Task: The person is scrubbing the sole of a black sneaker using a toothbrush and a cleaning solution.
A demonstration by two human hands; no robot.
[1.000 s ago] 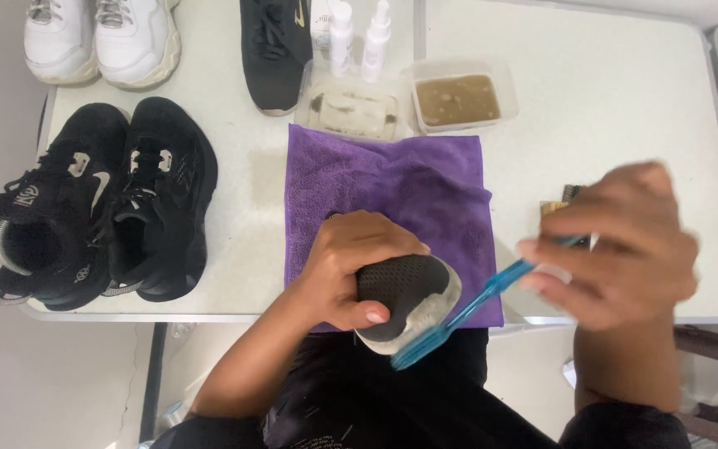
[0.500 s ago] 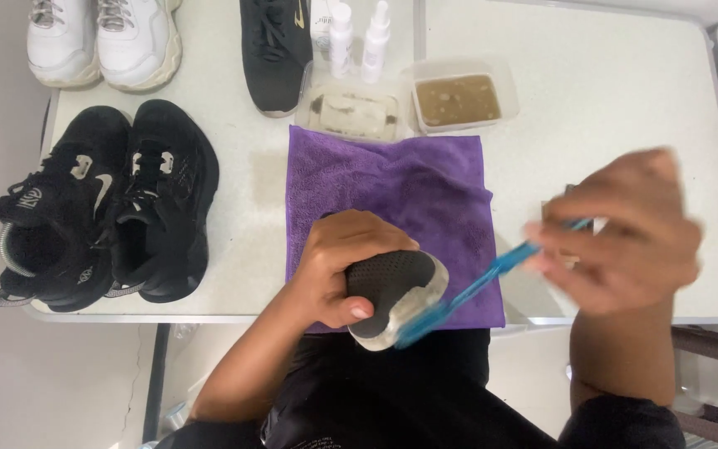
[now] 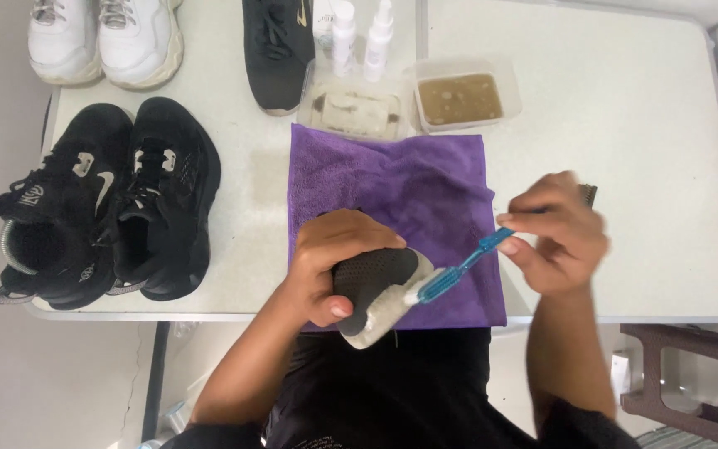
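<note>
On the white table (image 3: pixel 625 125), at its near edge, the left hand (image 3: pixel 334 258) gripped a shoe (image 3: pixel 376 287) over a purple cloth (image 3: pixel 409 179); the right hand (image 3: pixel 558 237) clasped a toothbrush (image 3: pixel 459 266).

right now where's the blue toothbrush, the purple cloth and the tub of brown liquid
blue toothbrush (image 3: pixel 467 264), head view, middle of its handle
purple cloth (image 3: pixel 392 175), head view, bare upper middle
tub of brown liquid (image 3: pixel 461 98), head view, the liquid's surface

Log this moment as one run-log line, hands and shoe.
left hand: grips black shoe | right hand: holds blue toothbrush, head at soapy sole | under: purple cloth
</note>
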